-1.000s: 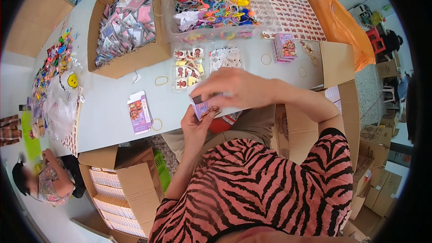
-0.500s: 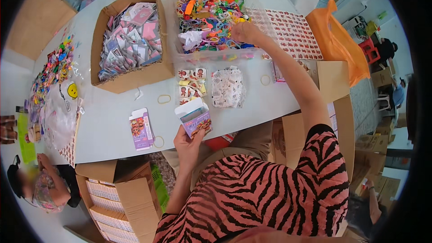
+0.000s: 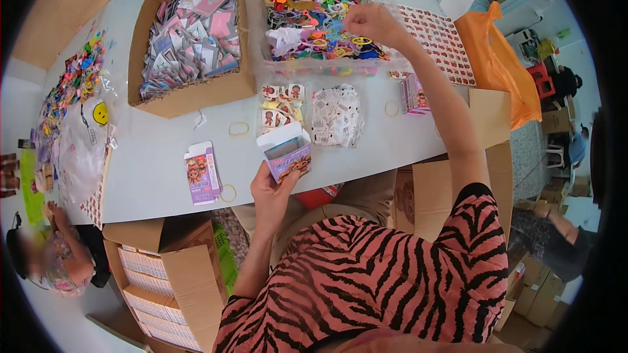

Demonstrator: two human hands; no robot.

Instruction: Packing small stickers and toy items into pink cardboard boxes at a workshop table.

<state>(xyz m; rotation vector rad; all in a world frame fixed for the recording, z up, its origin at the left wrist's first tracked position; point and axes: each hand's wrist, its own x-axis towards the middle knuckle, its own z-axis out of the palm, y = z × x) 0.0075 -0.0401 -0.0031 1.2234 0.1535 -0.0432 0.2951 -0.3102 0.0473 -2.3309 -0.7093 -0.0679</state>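
My left hand (image 3: pixel 270 186) grips a small purple printed box (image 3: pixel 292 163) near the table's front edge. The box's white top flap stands up, and something flat and bluish shows inside. My right hand (image 3: pixel 374 24) is over a clear plastic tub (image 3: pixel 320 65), fingers drawn together in a pinch; whatever they hold, if anything, is too small to make out. Filling the tub are small colourful plastic trinkets (image 3: pixel 311 13). Just beyond the box lie small printed stickers (image 3: pixel 282 106) and a pile of white printed packets (image 3: pixel 337 116).
Left of the tub stands a cardboard box (image 3: pixel 196 104) of flat card packets. Two overlapping purple cartons (image 3: pixel 203 175) lie at left. A sticker sheet (image 3: pixel 437 42) and an orange bag (image 3: pixel 497 68) are at right. Packed cartons (image 3: pixel 147 265) stand below; another person (image 3: pixel 69 255) sits left.
My right hand has shifted a little farther over the trinkets, fingers pinched. The left hand still grips the purple box. The view has tilted slightly, and a person at far right has moved.
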